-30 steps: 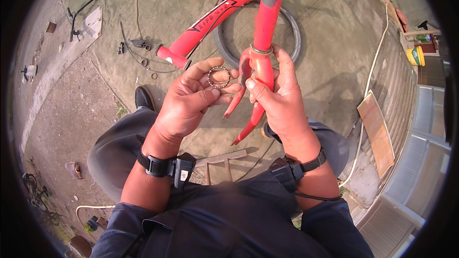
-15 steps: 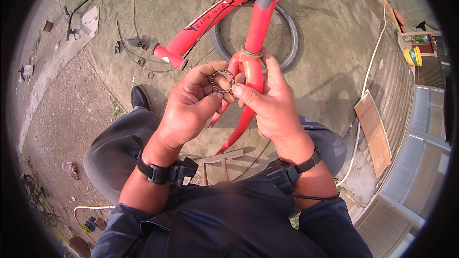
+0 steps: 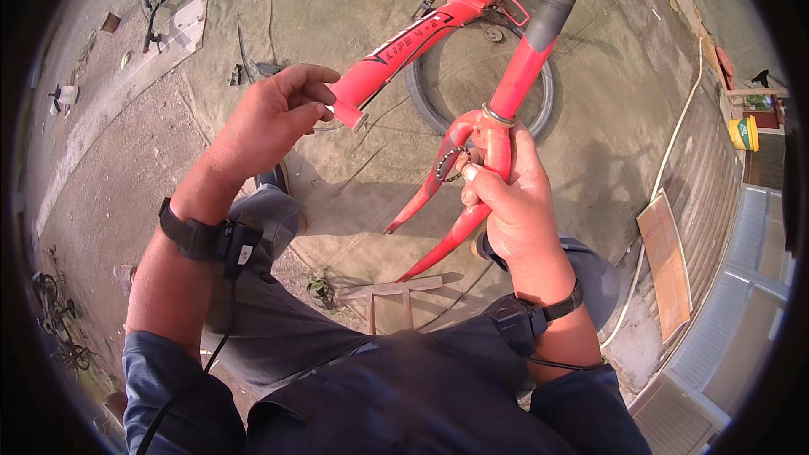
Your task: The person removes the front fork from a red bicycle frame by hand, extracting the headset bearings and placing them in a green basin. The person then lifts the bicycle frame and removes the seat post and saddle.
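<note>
My right hand (image 3: 521, 198) is closed around the red bicycle fork (image 3: 499, 150), just below its crown. Its thumb and fingers also pinch a ball bearing ring (image 3: 442, 170), which hangs beside the fork leg. The fork's steerer tube leans up and to the right, its two legs pointing down toward me. My left hand (image 3: 274, 122) is off to the left, fingers loosely bent and apart, with nothing visible in them. In the view it overlaps the head tube end of the red bicycle frame (image 3: 400, 46); whether it touches the tube I cannot tell.
Beyond the fork a bicycle wheel (image 3: 417, 97) lies on the ground by the frame. A small wooden stool (image 3: 389, 291) stands between my legs. Handlebars (image 3: 152, 21) lie at the far left. On the right are a cardboard sheet (image 3: 666, 265), a pale hose (image 3: 674, 147) and a yellow bucket (image 3: 743, 133).
My left hand has let go of the bearing ring and moved left and up, toward the frame's head tube. The ring stays in my right hand, and the fork has shifted right in view.
</note>
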A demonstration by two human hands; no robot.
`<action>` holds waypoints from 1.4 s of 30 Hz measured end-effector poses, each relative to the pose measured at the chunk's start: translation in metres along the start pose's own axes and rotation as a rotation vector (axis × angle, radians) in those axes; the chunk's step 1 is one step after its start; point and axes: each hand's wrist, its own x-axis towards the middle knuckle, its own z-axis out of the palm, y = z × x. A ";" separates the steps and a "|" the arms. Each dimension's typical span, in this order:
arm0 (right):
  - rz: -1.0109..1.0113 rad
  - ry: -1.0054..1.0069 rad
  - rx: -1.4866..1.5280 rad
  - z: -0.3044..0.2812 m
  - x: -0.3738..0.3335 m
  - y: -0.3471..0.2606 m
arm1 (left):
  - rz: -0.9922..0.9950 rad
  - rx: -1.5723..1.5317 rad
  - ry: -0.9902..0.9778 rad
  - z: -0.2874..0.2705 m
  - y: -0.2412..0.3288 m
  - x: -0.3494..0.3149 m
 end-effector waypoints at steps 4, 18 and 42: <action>0.030 -0.009 -0.019 0.008 0.007 -0.001 | -0.191 0.282 0.066 -0.075 -0.044 0.026; 0.165 -0.027 -0.055 0.024 0.053 0.023 | -0.351 0.111 -0.134 -0.069 -0.135 0.071; 0.214 -0.017 0.002 0.031 0.083 0.027 | -0.352 -0.194 -0.101 -0.093 -0.156 0.074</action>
